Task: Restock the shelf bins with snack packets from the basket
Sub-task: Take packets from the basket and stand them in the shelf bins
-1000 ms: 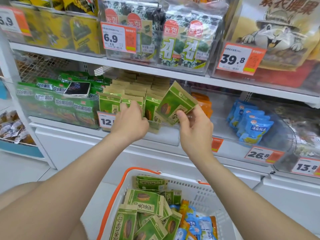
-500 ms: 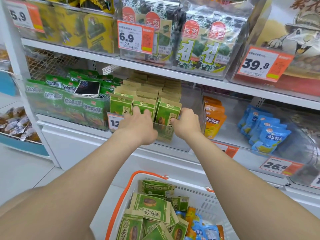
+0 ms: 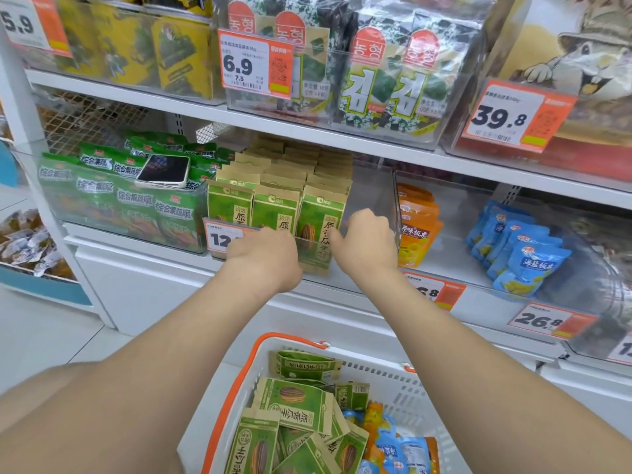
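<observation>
Shop shelving (image 3: 342,145), white, with clear bins in rows. Tags read "5.9" (image 3: 24,23), "6.9" (image 3: 254,65) and "39.8" (image 3: 513,114) on the top row, "26.8" (image 3: 543,319) below. Seaweed packs (image 3: 386,87) above were marked 농협 and 김. Green bags (image 3: 136,200) at left read 综合果蔬脆, with a phone (image 3: 164,171) lying face up on them. Orange bags (image 3: 415,220) read 原味板栗; blue bags (image 3: 530,261) read 海盐板栗.

Middle bin (image 3: 372,193) held green seed packets (image 3: 273,210), marked 洽洽, upright, three across the front. Its tag (image 3: 219,237) showed "12", the rest covered by the left hand (image 3: 263,258).

Left hand sat at the bin's front, fingers curled away from the camera; could not tell whether it gripped the rim. Right hand (image 3: 366,244) was curled beside the front-right packet (image 3: 319,217), thumb at its edge; could not tell whether it pinched it.

One second before, the right hand held a packet tilted in the air over the bin; now the front-right slot was filled and the packet stood straight. Left hand had dropped from the packet tops to the bin front.

Basket (image 3: 290,338), white with orange rim, stood below, holding more seed packets (image 3: 294,401) lying jumbled, plus blue and orange bags.
</observation>
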{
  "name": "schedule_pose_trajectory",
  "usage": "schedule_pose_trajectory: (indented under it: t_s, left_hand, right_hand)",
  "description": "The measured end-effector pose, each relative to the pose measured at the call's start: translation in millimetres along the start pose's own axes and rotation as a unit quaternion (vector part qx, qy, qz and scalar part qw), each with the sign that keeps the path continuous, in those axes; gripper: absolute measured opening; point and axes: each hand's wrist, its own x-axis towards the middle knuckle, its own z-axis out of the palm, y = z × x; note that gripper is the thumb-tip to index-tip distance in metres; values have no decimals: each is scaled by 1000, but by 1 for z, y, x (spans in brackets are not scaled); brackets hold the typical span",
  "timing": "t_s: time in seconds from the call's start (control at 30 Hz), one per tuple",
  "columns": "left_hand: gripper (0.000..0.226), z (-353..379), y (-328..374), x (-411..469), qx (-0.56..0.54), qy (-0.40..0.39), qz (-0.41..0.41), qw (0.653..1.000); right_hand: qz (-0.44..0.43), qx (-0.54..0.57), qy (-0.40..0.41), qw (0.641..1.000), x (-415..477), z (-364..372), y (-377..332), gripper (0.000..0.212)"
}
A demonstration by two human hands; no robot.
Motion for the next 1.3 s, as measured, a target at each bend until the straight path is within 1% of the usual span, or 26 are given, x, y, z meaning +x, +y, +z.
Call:
schedule_pose_trajectory:
  t_s: [0.03, 0.1, 0.13, 0.17, 0.2, 0.27, 0.37, 0.43, 0.53, 0.6, 0.73, 0.8, 0.9, 0.93, 0.97, 1.03, 1.07, 1.1, 1.17, 1.23, 1.3]
  left_hand:
    - [28, 3, 0, -2, 4, -27, 5, 1000]
    - [28, 11, 0, -3, 25, -75, 15, 997]
    - [26, 17, 1, -3, 38, -93, 19, 995]
    - [24, 22, 2, -2, 49, -108, 23, 993]
    - [22, 27, 3, -1, 57, -118, 27, 991]
    - [18, 38, 5, -1, 67, -129, 38, 989]
    - [27, 57, 13, -2, 84, -140, 67, 984]
    - [31, 73, 21, -4, 92, -159, 87, 979]
    - [27, 105, 33, -7, 114, -206, 108, 966]
    - [22, 130, 40, -9, 138, -224, 124, 957]
    - [18, 176, 47, -10, 191, -237, 184, 935]
    - [11, 193, 46, -9, 200, -244, 198, 928]
    - [13, 208, 42, -6, 204, -277, 210, 915]
    - [18, 214, 40, -4, 199, -291, 213, 911]
    - [30, 220, 38, -2, 193, -306, 214, 908]
    - [64, 230, 36, 0, 175, -327, 216, 903]
    - [74, 234, 37, 1, 170, -328, 217, 904]
    - [77, 237, 38, 1, 168, -324, 218, 905]
    - [69, 241, 41, 1, 163, -308, 227, 910]
    - [50, 242, 44, 2, 159, -288, 244, 912]
    - [35, 236, 46, 1, 157, -285, 253, 911]
  right_hand:
    - [-49, -6, 40, 998, -5, 0, 3, 15]
    - [-165, -12, 101, 981, -22, 1, 8, 12]
    - [-200, 10, 104, 974, -34, 2, 12, 12]
    - [-212, 37, 86, 973, -47, 4, 15, 11]
    - [-207, 50, 56, 975, -60, 7, 21, 10]
    - [-187, 40, -28, 981, -82, 19, 37, 9]
    - [-175, -7, -133, 976, -103, 37, 65, 16]
    - [-169, -30, -182, 968, -110, 45, 82, 21]
    - [-166, -57, -241, 954, -115, 54, 102, 27]
    - [-154, -58, -256, 953, -117, 58, 111, 28]
    - [-128, -50, -276, 951, -120, 67, 125, 28]
    - [-114, -43, -286, 950, -121, 71, 130, 29]
    - [-93, -31, -285, 954, -119, 74, 137, 27]
    - [-88, -28, -285, 954, -119, 75, 139, 26]
    - [-84, -26, -286, 954, -118, 76, 142, 26]
    - [-78, -26, -290, 954, -117, 78, 146, 28]
    - [-75, -25, -292, 953, -117, 79, 148, 29]
    - [-73, -24, -294, 953, -117, 80, 149, 29]
    - [-68, -28, -295, 953, -117, 81, 152, 29]
    - [-67, -40, -288, 954, -116, 82, 153, 28]
    - [-64, -51, -287, 955, -116, 83, 153, 26]
